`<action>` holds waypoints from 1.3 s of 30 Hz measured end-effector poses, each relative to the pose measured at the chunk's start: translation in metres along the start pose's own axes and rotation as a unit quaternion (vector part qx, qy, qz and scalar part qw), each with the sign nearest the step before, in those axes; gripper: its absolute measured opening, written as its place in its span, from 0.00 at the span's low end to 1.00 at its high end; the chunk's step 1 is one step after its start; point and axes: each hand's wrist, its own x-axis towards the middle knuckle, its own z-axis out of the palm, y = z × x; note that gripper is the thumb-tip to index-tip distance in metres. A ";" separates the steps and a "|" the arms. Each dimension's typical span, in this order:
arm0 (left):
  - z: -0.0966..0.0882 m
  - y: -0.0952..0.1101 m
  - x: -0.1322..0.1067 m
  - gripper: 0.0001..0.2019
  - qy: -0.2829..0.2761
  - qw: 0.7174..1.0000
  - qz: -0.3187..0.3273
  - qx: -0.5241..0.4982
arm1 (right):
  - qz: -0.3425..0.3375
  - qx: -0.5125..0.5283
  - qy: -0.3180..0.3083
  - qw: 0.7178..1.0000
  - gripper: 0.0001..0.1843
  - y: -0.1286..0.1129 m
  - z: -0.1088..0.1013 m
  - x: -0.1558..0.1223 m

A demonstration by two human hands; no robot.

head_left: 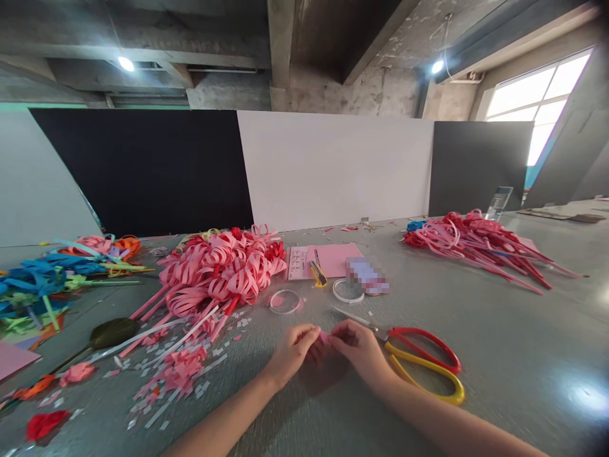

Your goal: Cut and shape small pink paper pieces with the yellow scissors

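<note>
Close together above the grey table, my left hand [295, 349] and my right hand [358, 348] pinch a small piece of pink paper [325, 337] between their fingertips. Most of that piece is covered by the fingers. Just right of my right hand lie large scissors [425, 367] with one red and one yellow handle, their blades pointing left. Beyond my hands are two rolls of clear tape, the left roll [285, 302] and the right roll [347, 291]. A yellow utility knife [318, 273] rests on a pink printed sheet or pad [342, 252].
Left of my hands, a heap of looped pink paper strips [219, 270] sits among paper scraps [183, 371]. Multicoloured strips [35, 276] lie farther left. A blurred phone-like object [368, 275] is beside the tape. More pink and red strips [476, 238] and a clear upright object [499, 202] stand at right.
</note>
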 end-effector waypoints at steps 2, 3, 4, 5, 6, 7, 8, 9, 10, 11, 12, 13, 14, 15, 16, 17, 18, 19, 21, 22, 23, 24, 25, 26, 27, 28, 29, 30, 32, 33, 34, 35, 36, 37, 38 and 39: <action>0.000 0.000 0.000 0.16 -0.006 1.000 0.000 0.012 | 0.000 -0.003 -0.002 1.000 0.10 0.000 0.000 0.000; 0.000 0.000 0.000 0.15 -0.007 1.000 0.000 0.018 | -0.001 -0.007 -0.003 1.000 0.10 0.001 0.000 0.000; 0.000 -0.001 0.000 0.14 -0.007 1.000 0.000 0.023 | -0.003 -0.012 -0.004 1.000 0.09 0.001 0.000 0.000; 0.000 -0.002 0.000 0.14 -0.006 1.000 0.001 0.025 | -0.005 -0.018 -0.005 1.000 0.09 0.002 0.000 0.000; 0.000 -0.003 0.001 0.14 -0.006 1.000 0.001 0.025 | -0.007 -0.022 -0.005 1.000 0.09 0.002 0.000 0.000; -0.001 -0.003 0.001 0.14 -0.005 1.000 0.001 0.025 | -0.008 -0.025 -0.007 1.000 0.09 0.003 0.000 0.000; -0.001 -0.004 0.001 0.14 -0.004 1.000 0.001 0.027 | -0.009 -0.026 -0.010 1.000 0.09 0.003 0.000 0.000; -0.001 -0.005 0.002 0.14 -0.003 1.000 0.001 0.029 | -0.009 -0.025 -0.014 1.000 0.09 0.002 0.000 0.000; -0.001 -0.005 0.002 0.14 -0.003 0.999 0.002 0.032 | -0.009 -0.022 -0.017 1.000 0.09 0.002 0.000 0.000; -0.001 -0.005 0.002 0.13 -0.002 0.999 0.004 0.035 | -0.009 -0.021 -0.018 1.000 0.09 0.001 0.000 0.000; -0.001 -0.005 0.002 0.13 -0.002 0.999 0.005 0.036 | -0.010 -0.020 -0.020 1.000 0.09 0.000 0.000 0.000; -0.001 -0.004 0.002 0.13 -0.004 0.999 0.006 0.037 | -0.011 -0.022 -0.020 1.000 0.09 -0.001 0.000 0.000; -0.001 -0.003 0.001 0.13 -0.005 0.999 0.006 0.038 | -0.011 -0.025 -0.021 0.999 0.09 -0.002 0.000 -0.001; 0.000 -0.003 0.001 0.12 -0.006 0.999 0.005 0.038 | -0.011 -0.028 -0.021 0.999 0.09 -0.002 0.000 -0.001; 0.000 -0.002 0.001 0.12 -0.007 0.999 0.004 0.039 | -0.011 -0.032 -0.021 0.999 0.09 -0.003 0.000 -0.001; 0.000 -0.001 0.000 0.12 -0.009 0.999 0.004 0.039 | -0.011 -0.033 -0.022 0.999 0.09 -0.004 0.000 -0.002; 0.000 -0.001 0.000 0.12 -0.010 0.999 0.005 0.039 | -0.011 -0.033 -0.023 0.999 0.09 -0.004 0.000 -0.002; 0.001 -0.001 0.000 0.12 -0.011 0.999 0.007 0.038 | -0.011 -0.031 -0.024 0.999 0.09 -0.004 0.000 -0.002; 0.001 -0.002 0.000 0.11 -0.014 0.999 0.011 0.040 | -0.016 -0.027 -0.031 0.999 0.08 -0.004 0.000 -0.002; 0.000 -0.003 0.000 0.11 -0.016 0.999 0.013 0.044 | -0.018 -0.025 -0.036 0.999 0.07 -0.003 0.000 -0.002; 0.000 -0.004 0.000 0.11 -0.018 0.998 0.015 0.051 | -0.019 -0.023 -0.040 0.999 0.07 -0.003 0.000 -0.003; 0.000 -0.005 0.000 0.11 -0.019 0.998 0.016 0.060 | -0.020 -0.022 -0.043 0.999 0.06 -0.002 0.000 -0.003; -0.001 -0.006 0.000 0.11 -0.021 0.997 0.018 0.069 | -0.021 -0.022 -0.046 0.998 0.06 -0.001 0.001 -0.003; -0.001 -0.007 0.000 0.11 -0.021 0.997 0.021 0.076 | -0.023 -0.023 -0.048 0.998 0.06 -0.001 0.001 -0.003; -0.002 -0.007 0.001 0.11 -0.022 0.996 0.023 0.081 | -0.026 -0.025 -0.048 0.998 0.06 -0.001 0.001 -0.003; -0.002 -0.007 0.001 0.11 -0.023 0.996 0.025 0.082 | -0.031 -0.026 -0.051 0.998 0.05 -0.001 0.000 -0.003; -0.002 -0.006 0.001 0.11 -0.025 0.996 0.025 0.076 | -0.035 -0.028 -0.056 0.997 0.05 -0.001 0.000 -0.003; -0.002 -0.005 0.001 0.10 -0.028 0.997 0.024 0.067 | -0.040 -0.028 -0.062 0.997 0.05 -0.002 0.000 -0.003; -0.001 -0.003 0.000 0.10 -0.031 0.998 0.020 0.041 | -0.046 -0.025 -0.071 0.996 0.05 -0.004 -0.001 -0.003; -0.001 -0.002 0.000 0.11 -0.032 0.999 0.017 0.029 | -0.049 -0.023 -0.071 0.996 0.05 -0.005 -0.001 -0.003; 0.000 -0.001 0.000 0.12 -0.031 0.999 0.015 0.021 | -0.051 -0.020 -0.069 0.996 0.05 -0.006 -0.001 -0.003; 0.000 0.000 0.000 0.12 -0.029 0.999 0.013 0.017 | -0.052 -0.017 -0.066 0.996 0.06 -0.007 -0.001 -0.003; 0.001 0.000 0.000 0.13 -0.025 0.999 0.014 0.016 | -0.052 -0.013 -0.061 0.997 0.06 -0.008 -0.001 -0.003; 0.001 0.001 0.000 0.13 -0.020 0.999 0.017 0.018 | -0.051 -0.011 -0.057 0.997 0.06 -0.008 -0.001 -0.003; 0.002 0.001 0.000 0.14 -0.014 0.999 0.021 0.024 | -0.050 -0.009 -0.052 0.997 0.06 -0.008 -0.001 -0.003; 0.002 0.000 0.000 0.14 -0.006 0.999 0.027 0.034 | -0.049 -0.009 -0.048 0.998 0.06 -0.008 -0.001 -0.003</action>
